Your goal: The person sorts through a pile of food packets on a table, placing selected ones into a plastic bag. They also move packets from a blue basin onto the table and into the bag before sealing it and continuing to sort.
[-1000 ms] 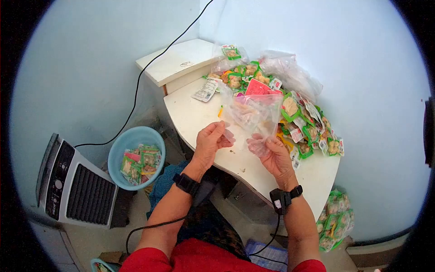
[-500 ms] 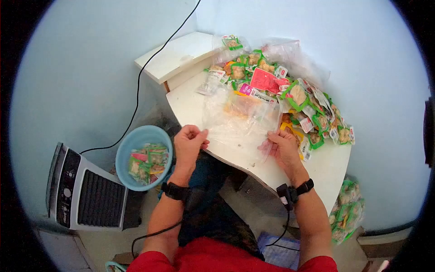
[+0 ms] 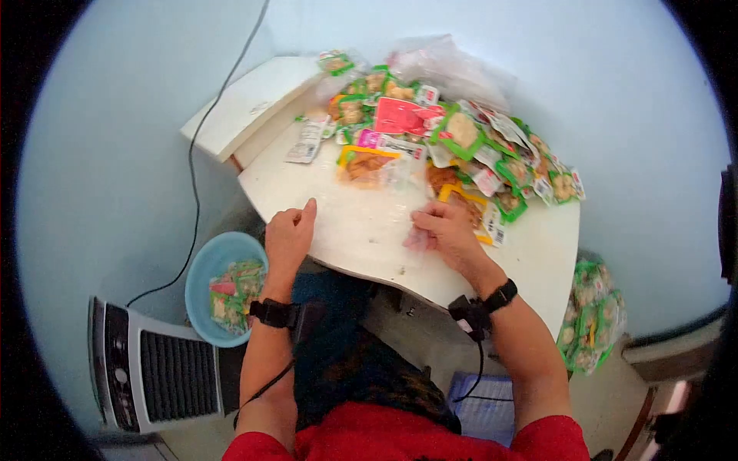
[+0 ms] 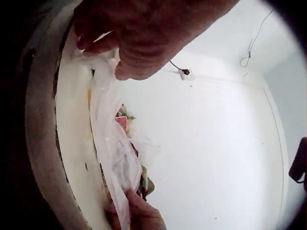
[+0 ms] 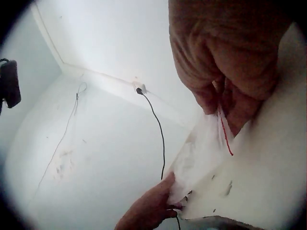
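Observation:
A clear plastic bag (image 4: pixel 112 139) is stretched between my two hands above the white table (image 3: pixel 530 280). My left hand (image 3: pixel 289 240) pinches one side of it near the table's front edge, thumb pointing up. The opposite side is gripped between the thumb and fingers of my right hand (image 3: pixel 452 234). Part of the plastic bunches at those fingers, and a thin red line (image 5: pixel 225 134) runs along its edge in the right wrist view. Through or just beyond the film shows a yellow-edged food packet (image 3: pixel 370 165).
Green-edged food packets (image 3: pixel 461 131) are heaped at the table's back and right, with crumpled clear plastic (image 3: pixel 453 69) behind. A blue basin (image 3: pixel 196 265) of packets stands left, beside an air cooler (image 3: pixel 173 369). A bag of packets (image 3: pixel 592 323) lies right of the table.
My hands have moved apart, drawing the loosely bunched bag out wide and flatter. The head view has also shifted.

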Available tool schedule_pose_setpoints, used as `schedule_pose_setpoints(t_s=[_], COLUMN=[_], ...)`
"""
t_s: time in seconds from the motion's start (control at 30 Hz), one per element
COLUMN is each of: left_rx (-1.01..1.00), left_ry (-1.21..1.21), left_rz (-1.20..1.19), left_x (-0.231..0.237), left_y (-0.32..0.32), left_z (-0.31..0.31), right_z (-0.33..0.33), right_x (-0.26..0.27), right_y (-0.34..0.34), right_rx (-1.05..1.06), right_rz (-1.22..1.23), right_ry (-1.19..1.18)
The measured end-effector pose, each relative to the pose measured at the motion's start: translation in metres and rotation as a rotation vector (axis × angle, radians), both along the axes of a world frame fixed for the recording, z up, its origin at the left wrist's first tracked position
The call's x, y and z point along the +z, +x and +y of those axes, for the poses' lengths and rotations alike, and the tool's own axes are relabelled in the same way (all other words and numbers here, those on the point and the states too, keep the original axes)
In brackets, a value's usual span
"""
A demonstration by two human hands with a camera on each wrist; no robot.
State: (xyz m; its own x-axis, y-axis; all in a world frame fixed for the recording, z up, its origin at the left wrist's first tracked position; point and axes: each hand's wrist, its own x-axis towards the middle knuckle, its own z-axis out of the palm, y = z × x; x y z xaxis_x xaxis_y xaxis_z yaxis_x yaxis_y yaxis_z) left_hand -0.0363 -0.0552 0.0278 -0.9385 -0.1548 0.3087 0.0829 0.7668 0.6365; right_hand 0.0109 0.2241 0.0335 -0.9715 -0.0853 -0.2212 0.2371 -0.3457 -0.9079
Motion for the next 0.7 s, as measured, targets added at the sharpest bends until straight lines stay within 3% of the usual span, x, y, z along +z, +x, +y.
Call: schedule_pose_setpoints(t_s=[0.07,0.1,0.23,0.33,0.53,0.63,0.7], left_rx=[-0.038,-0.088,-0.060,-0.099,-0.085,-0.089,-0.029], left_ry=[-0.136,-0.137,0.100,0.676,0.842,0.867,0.724], left_rz=[0.013,0.197,0.138,-0.035,-0.156,-0.388,-0.438], left_x=[-0.003,-0.018,-0.011,-0.005,-0.004,0.015,0.024], left_y=[-0.003,-0.010,-0.008,-0.005,-0.017,-0.014,-0.017], left_z=[0.003,0.000,0.003,0.002,-0.026,-0.027,-0.021], right_z=[0.000,-0.001,0.001,-0.001,-0.003,-0.003,-0.003], right_x=[-0.002,-0.003,-0.006,-0.005,-0.009,-0.009,-0.009], right_y=[0.001,0.000,-0.002,-0.001,-0.005,-0.004,-0.005], right_rx=[-0.012,-0.021,-0.009,0.004,-0.028,-0.021,0.012], right_rz=[-0.004,-0.007,-0.011,-0.006,-0.015,-0.015,-0.004], right_ry=[-0.005,-0.011,-0.043,-0.042,-0.003,0.007,0.015])
